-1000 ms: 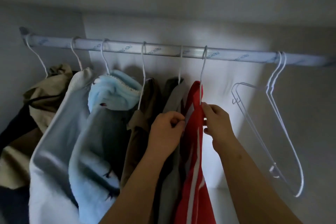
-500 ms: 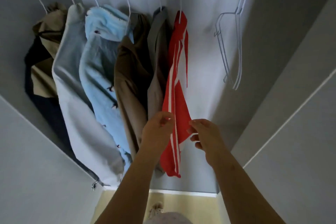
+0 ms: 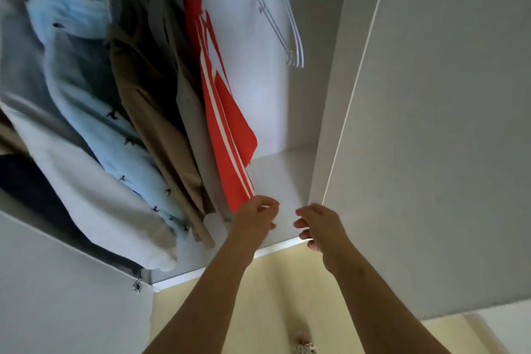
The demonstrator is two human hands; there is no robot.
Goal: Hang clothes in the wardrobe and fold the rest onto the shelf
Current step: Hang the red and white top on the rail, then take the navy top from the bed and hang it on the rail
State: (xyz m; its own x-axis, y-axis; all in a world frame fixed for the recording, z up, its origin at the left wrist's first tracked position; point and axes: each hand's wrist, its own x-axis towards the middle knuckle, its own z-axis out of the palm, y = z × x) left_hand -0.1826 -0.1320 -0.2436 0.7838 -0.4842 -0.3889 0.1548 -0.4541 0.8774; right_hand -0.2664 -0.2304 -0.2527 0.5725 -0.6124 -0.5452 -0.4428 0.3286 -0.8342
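A red garment with white stripes (image 3: 227, 129) hangs on a white wire hanger at the right end of a row of hung clothes. My left hand (image 3: 255, 214) is at its lower hem, fingers curled and pinching the corner. My right hand (image 3: 319, 224) is a little to the right, apart from the fabric, its fingers loosely curled around nothing. Left of the red garment hang a grey one (image 3: 184, 100), a brown one (image 3: 143, 89), a light blue fleece (image 3: 86, 72) and a pale sweatshirt (image 3: 86, 181). The rail is out of view.
Two empty white wire hangers (image 3: 287, 26) hang to the right of the clothes. The white wardrobe floor (image 3: 287, 175) lies below the garments. An open door panel (image 3: 431, 123) stands at the right, another panel (image 3: 57, 296) at the lower left.
Both hands slid down the red garment from its hanger to its hem. My right hand has come off the fabric. The view tilted downward, so the rail left the frame.
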